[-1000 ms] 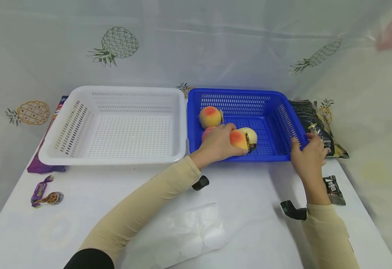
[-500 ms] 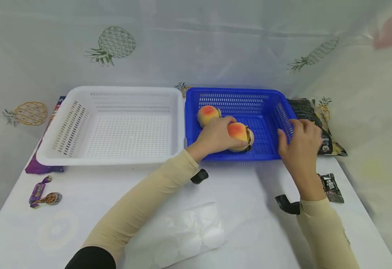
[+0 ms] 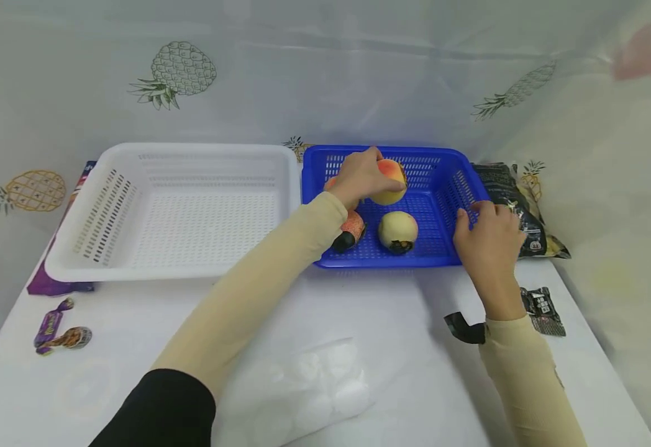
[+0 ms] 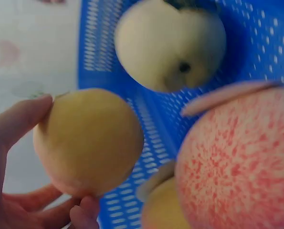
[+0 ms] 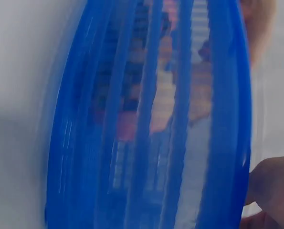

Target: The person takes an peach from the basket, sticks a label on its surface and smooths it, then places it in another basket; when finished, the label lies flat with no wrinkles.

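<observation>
In the head view my left hand (image 3: 363, 177) holds a yellow-orange peach (image 3: 391, 183) over the back of the blue basket (image 3: 367, 263). The left wrist view shows thumb and fingers around that peach (image 4: 89, 143). Beneath the left wrist sits a red-speckled peach (image 3: 355, 225), partly covered by a black wrist camera. Beside it lies a pale round fruit (image 3: 397, 228) with a dark, leafy end. Another peach (image 3: 331, 182) is mostly hidden behind the left hand. My right hand (image 3: 490, 242) grips the basket's right rim, its thumb toward the inside.
A white basket (image 3: 171, 273) stands against the blue one's left side. Purple packaging (image 3: 51, 282) shows at its left. Two small wrapped sweets (image 3: 59, 332) lie in front. At right are a dark snack bag (image 3: 518, 205) and a small black packet (image 3: 543, 311).
My left hand has carried the peach up and toward the back of the blue basket, uncovering the pale fruit and the speckled peach. The right hand came off the rim, then returned to it.
</observation>
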{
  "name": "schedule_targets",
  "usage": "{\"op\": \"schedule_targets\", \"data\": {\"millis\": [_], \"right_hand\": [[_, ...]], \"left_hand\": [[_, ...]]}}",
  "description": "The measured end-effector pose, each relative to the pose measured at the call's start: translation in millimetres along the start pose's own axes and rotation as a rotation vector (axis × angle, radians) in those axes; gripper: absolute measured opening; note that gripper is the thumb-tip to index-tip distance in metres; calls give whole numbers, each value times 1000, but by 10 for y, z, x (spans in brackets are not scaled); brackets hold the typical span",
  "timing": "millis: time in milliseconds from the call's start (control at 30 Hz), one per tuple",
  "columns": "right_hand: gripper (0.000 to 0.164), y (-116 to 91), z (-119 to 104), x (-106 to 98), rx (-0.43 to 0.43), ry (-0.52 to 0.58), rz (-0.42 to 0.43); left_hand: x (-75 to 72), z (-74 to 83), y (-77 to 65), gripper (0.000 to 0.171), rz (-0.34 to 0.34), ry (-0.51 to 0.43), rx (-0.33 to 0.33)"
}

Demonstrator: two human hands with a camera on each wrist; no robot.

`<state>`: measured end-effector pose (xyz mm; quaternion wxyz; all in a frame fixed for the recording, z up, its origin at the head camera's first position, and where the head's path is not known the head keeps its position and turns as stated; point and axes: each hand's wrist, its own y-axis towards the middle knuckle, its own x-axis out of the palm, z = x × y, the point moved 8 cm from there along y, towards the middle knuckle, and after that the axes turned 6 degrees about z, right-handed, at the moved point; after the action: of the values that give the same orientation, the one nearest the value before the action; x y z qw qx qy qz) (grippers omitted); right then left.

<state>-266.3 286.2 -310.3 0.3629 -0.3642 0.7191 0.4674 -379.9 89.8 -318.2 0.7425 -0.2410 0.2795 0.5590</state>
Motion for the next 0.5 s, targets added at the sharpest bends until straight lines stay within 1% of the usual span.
{"op": "schedule_targets", "data": {"millis": [33,67,100,167,233,300,367,500], "right_hand": [[47,4,75,-16,39,-22,9],[50,6,144,-16,74,-43,0],[53,7,201,2,104,-61,-22],[60,-3,275,79,136,-82,-89],[65,-19,307,176,151,-70,-160],[68,-34,312,252,154,-51,-210],[69,-44,308,292,155,-29,-228],[70,-59,305,297,148,-24,-224]], "left_hand": [[19,-13,33,68,-7,28,7],[40,-28,61,68,-14,61,18],[63,-46,86,68,-22,100,31],[118,-85,123,66,-45,176,58],[178,-130,143,62,-67,243,86],[244,-184,141,60,-97,282,92],[300,-232,124,60,-117,312,91],[374,-269,60,63,-143,356,85]]}}
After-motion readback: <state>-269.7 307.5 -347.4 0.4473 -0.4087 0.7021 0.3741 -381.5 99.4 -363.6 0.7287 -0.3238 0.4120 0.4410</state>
